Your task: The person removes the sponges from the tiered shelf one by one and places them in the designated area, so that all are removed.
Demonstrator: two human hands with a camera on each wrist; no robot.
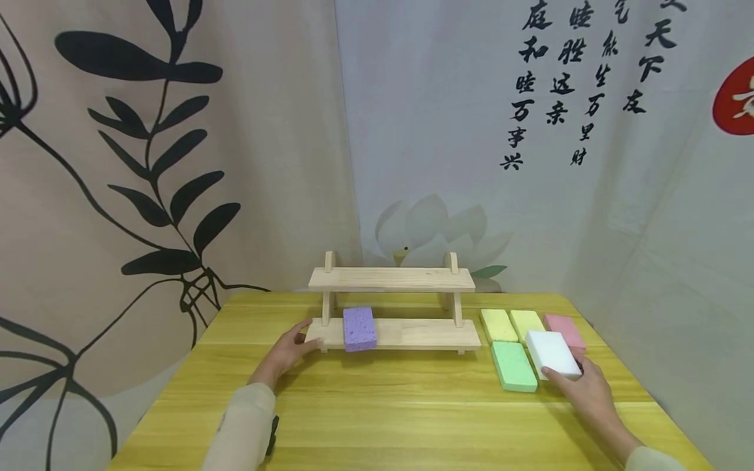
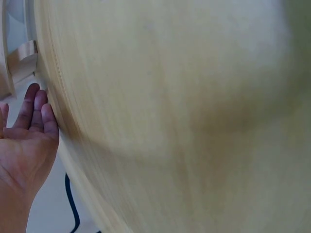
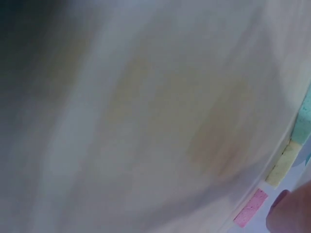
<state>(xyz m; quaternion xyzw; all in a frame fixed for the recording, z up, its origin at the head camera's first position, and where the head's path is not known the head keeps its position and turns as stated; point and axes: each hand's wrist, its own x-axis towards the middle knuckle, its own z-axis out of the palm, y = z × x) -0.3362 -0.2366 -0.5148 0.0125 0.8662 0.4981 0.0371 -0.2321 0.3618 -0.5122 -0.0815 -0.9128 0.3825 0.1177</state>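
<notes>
My right hand (image 1: 589, 392) pinches a white sponge (image 1: 552, 353) between thumb and fingers at its near and right edges. The white block overlaps part of a pink sponge (image 1: 565, 330) and lies beside a green sponge (image 1: 514, 366) in the head view. My left hand (image 1: 291, 352) rests at the left end of the lower board of a two-tier wooden shelf (image 1: 424, 335), thumb at the front edge. Its fingers (image 2: 36, 109) look straight in the left wrist view. On that lower board lies a purple sponge (image 1: 359, 329), left of the middle.
Two pale yellow sponges (image 1: 498, 326) lie behind the green one, right of the shelf. The shelf's upper board (image 1: 391, 279) bears nothing. Everything stands on a yellowish wooden table (image 1: 377, 412), with a printed curtain (image 1: 283, 144) behind it.
</notes>
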